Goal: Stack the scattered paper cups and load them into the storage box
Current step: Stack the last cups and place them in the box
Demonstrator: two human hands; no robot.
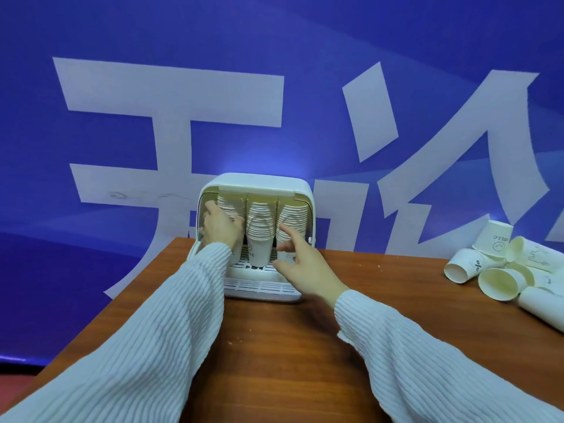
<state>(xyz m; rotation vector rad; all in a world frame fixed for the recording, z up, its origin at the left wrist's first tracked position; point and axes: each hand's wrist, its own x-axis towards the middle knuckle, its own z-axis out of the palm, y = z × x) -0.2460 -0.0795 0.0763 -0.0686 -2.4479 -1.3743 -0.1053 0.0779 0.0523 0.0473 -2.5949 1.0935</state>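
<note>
Ribbed white sleeves (146,346) fill the near foreground on both sides, reaching across a reddish-brown wood-grain counter (274,346). I note the counter surface is smooth, with a few pale specks, and its left edge runs diagonally toward the far wall.

At the far edge of the counter stands the white storage box (256,182), its front open and a slatted tray (259,286) projecting toward me. Inside I see three upright columns of stacked paper cups (259,227), side by side, mouths down.

My left hand (219,227) is inside the box at the left column, fingers curled around that stack. My right hand (302,267) is at the box's right front, fingers spread and loose, forefinger raised toward the right column; I cannot tell whether it touches the cups.

Loose paper cups (500,276) lie in a heap at the far right of the counter, well apart from the box, most on their sides, one standing mouth down.

Behind the counter a blue backdrop (274,41) with large white characters covers the whole wall. A dark floor strip shows at lower left.
</note>
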